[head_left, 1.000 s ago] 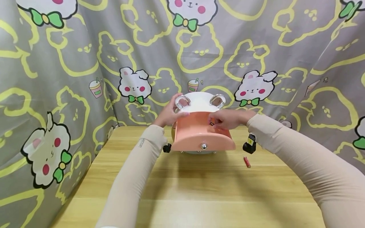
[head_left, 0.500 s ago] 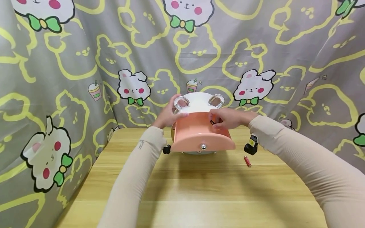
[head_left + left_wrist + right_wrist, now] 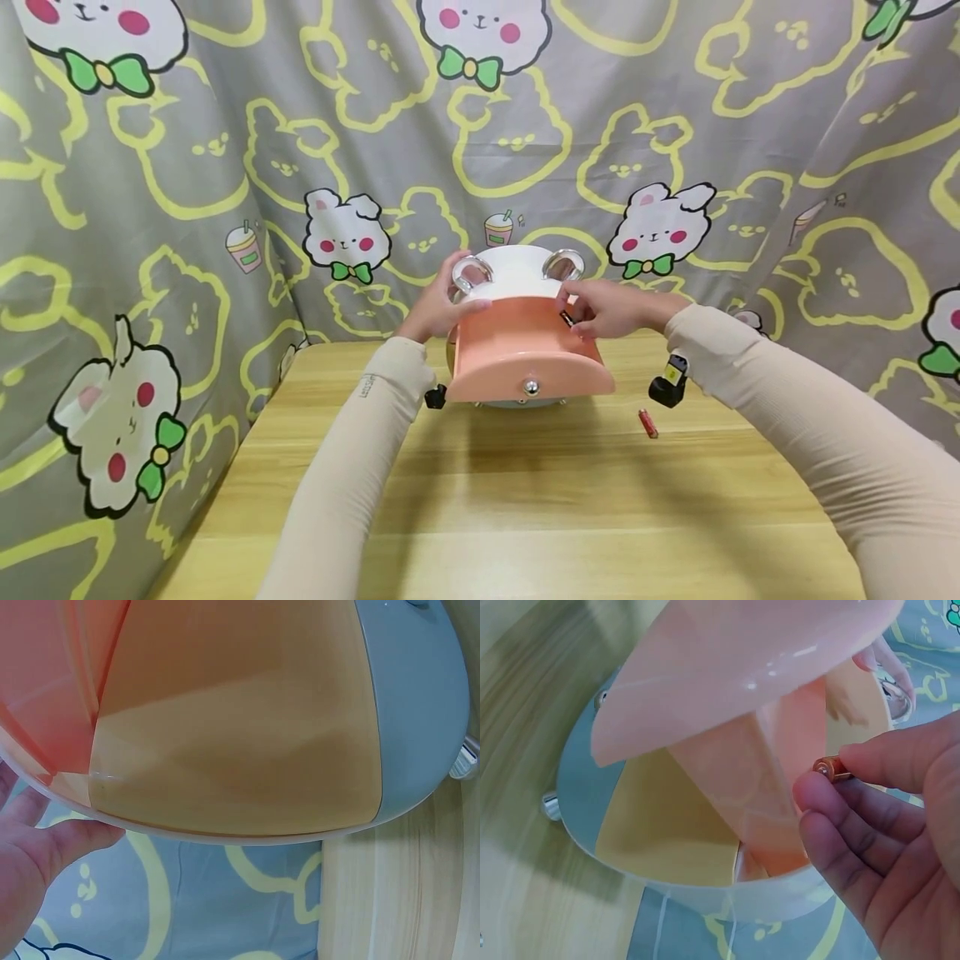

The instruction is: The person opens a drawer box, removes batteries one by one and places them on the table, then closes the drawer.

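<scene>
A round-bodied storage box with a white shell and ring-shaped ears stands on the table. Its orange upper drawer is pulled out, with a silver knob on the front. My left hand holds the box's upper left edge beside one ear, thumb near the drawer opening. Over the drawer's right side, my right hand pinches a small battery between thumb and fingertips; its metal end shows in the right wrist view. On the tabletop to the right lies a red battery.
The wooden table extends toward me in front of the box. A patterned grey curtain hangs close behind it and along the left. Black wrist cameras, such as the right one, stick out below both wrists.
My right hand has drawn up and slightly right from inside the drawer, with the battery more visible in its fingers. The left hand keeps its hold on the box.
</scene>
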### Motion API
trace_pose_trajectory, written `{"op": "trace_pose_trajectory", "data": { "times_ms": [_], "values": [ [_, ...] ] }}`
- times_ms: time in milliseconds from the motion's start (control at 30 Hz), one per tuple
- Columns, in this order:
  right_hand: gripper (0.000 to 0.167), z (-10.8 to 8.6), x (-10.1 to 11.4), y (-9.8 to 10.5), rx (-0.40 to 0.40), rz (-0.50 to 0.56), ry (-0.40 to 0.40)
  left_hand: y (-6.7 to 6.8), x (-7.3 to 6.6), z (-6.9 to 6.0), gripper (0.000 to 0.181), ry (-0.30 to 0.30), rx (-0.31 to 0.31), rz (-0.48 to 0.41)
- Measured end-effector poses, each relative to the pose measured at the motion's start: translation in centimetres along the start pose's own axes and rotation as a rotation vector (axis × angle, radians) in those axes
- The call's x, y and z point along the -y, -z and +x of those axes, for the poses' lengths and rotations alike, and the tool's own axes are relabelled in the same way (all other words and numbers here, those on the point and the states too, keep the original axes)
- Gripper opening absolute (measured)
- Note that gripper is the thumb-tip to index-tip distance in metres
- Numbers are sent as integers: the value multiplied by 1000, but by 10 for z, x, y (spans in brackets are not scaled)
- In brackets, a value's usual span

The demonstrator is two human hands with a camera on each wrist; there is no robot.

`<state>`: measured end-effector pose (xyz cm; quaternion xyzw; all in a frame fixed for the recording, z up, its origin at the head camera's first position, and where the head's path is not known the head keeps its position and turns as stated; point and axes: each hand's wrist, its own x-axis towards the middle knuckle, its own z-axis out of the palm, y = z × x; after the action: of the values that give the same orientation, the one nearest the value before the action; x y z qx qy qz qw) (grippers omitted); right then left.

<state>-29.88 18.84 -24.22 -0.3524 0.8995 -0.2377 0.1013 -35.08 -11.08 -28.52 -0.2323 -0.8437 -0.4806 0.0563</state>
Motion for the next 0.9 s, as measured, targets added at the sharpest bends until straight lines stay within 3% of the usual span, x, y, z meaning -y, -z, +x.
{"op": "trace_pose_trajectory", "data": {
  "times_ms": [167,367,900],
  "values": [
    [28,-7,-5,2,-65,0,20,0,1,1,94,-9,-4,-9],
    [25,-16,-9,5,-84,55,27,0,2,1,94,-12,3,-11],
    [25,-37,-34,2,-140,64,-53,0,3,1,94,-8,-5,-40]
  ]
}}
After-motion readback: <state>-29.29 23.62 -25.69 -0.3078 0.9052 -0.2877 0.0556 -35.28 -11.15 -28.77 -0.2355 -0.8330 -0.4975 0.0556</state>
